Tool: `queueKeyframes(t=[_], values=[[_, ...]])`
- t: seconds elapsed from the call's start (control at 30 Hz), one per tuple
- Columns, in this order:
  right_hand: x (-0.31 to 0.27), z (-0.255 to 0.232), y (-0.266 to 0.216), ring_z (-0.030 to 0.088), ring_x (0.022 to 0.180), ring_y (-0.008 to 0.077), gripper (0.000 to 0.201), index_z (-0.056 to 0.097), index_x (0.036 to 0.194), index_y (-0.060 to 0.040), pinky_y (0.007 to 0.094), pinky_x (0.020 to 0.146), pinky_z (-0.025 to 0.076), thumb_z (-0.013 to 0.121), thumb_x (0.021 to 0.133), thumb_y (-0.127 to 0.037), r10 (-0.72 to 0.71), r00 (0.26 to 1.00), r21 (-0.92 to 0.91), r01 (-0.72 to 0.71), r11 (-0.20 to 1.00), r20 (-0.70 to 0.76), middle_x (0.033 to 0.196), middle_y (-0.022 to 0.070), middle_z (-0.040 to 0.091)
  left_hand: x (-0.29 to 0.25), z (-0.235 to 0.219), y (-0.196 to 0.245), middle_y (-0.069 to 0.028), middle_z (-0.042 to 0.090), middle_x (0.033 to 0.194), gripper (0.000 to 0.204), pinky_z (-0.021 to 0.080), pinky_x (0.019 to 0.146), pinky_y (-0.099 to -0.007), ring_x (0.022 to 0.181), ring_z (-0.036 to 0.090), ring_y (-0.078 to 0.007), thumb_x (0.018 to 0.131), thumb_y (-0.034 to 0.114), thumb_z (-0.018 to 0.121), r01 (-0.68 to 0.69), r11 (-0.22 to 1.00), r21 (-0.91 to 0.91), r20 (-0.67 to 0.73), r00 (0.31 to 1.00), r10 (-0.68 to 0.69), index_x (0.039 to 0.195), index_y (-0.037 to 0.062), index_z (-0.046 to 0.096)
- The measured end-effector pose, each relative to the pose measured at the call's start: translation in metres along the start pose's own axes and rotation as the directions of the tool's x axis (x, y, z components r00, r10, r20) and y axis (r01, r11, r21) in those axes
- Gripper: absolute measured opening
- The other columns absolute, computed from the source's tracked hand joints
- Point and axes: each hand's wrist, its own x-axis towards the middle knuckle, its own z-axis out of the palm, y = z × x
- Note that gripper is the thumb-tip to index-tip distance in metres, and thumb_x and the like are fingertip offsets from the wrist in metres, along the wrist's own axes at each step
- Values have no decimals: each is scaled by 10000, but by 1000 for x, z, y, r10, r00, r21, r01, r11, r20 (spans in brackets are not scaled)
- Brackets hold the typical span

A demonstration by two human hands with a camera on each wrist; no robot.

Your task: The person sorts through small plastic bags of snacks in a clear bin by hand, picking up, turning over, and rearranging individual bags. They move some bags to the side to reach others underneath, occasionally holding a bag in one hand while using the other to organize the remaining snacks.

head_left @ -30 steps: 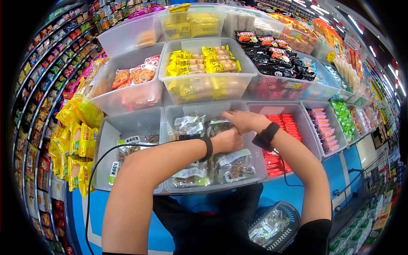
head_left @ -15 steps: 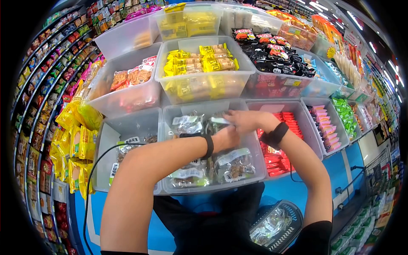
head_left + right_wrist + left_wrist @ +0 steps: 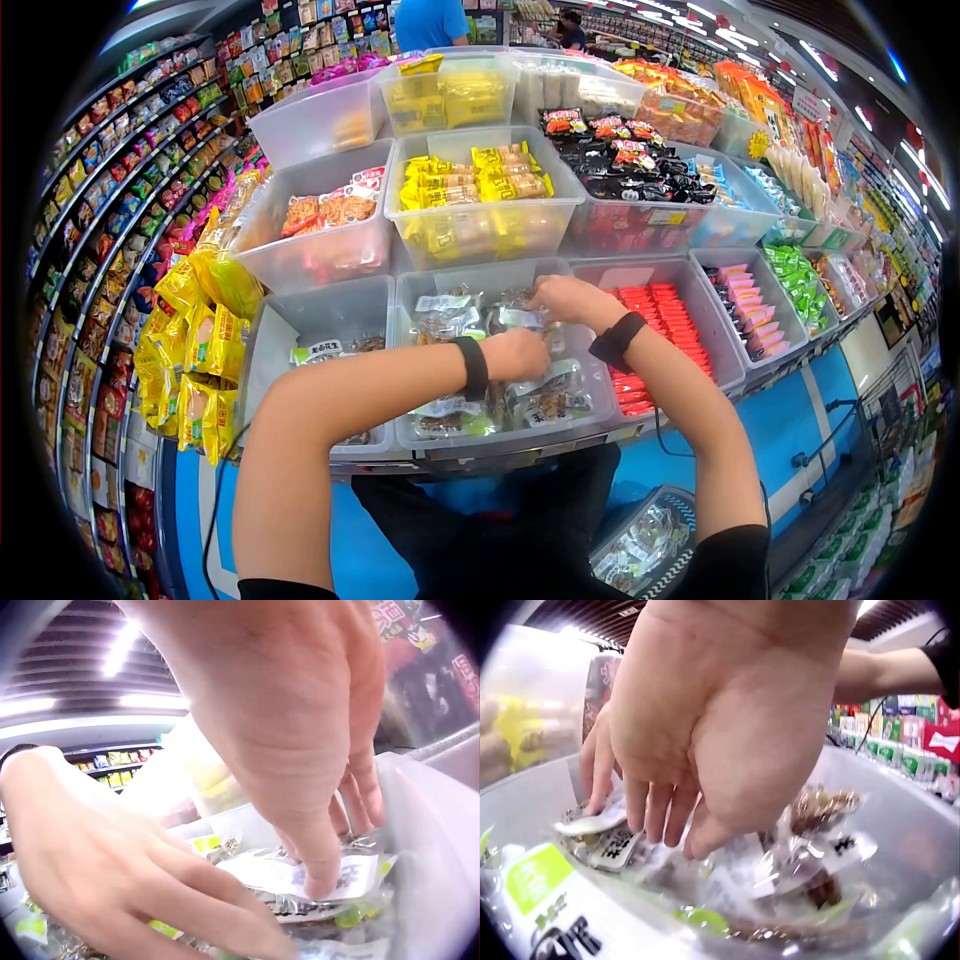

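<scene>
In the head view, both hands reach into a clear plastic bin (image 3: 545, 268) of snack packets with white labels. My right hand (image 3: 572, 302) is at the bin's far right, pinching a snack packet (image 3: 292, 877); its thumb (image 3: 322, 874) lies on the white label, the other fingers on the far side. Beside it, my left hand (image 3: 518, 355) reaches down over the packets, palm toward its wrist camera. Its fingers (image 3: 658, 810) are nearly straight and touch the plastic wrapping. Another packet (image 3: 550, 395) lies nearer the bin's front.
Left of this bin stands one with a few similar packets (image 3: 318, 352); to the right, one with red packets (image 3: 665, 320). Behind is a raised bin of yellow packets (image 3: 475, 185). A dark basket (image 3: 688, 500) holding packets sits on the blue floor (image 3: 370, 560).
The head view has tilted up, and a person in blue now shows at the back. The left hand has drawn slightly away from the right hand, which stays at the bin's far right.
</scene>
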Motion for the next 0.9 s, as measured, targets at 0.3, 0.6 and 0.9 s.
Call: queueKeyframes(t=[0.3, 0.6, 0.9], values=[[-1, -22, -36, 637, 1029, 329, 243, 691, 982, -106, 432, 868, 543, 705, 753, -28, -68, 994, -217, 49, 975, -82, 1079, 130, 604, -112, -61, -32, -148, 665, 1009, 233, 512, 902, -458, 1022, 633, -350, 889, 225, 630, 278, 841, -464, -300, 844, -445, 1048, 59, 663], [-21, -44, -51, 622, 1009, 375, 330, 692, 1118, -126, 464, 860, 519, 585, 830, -7, 47, 978, 23, -43, 999, -205, 1066, 175, 584, -157, -15, -50, -219, 606, 1296, 630, 451, 1032, -452, 1216, 555, -382, 864, 450, 707, 519, 593, -615, 72, 786, -614, 1288, -2, 594], [-48, -66, -91, 649, 935, 369, 258, 672, 1111, -12, 434, 837, 516, 607, 883, -114, 94, 961, 388, 15, 921, -261, 996, 199, 664, -167, -13, -44, -248, 450, 1448, 1163, 375, 1114, -420, 1344, 436, -389, 619, 563, 881, 379, 488, -786, 181, 896, -404, 1512, 56, 334]])
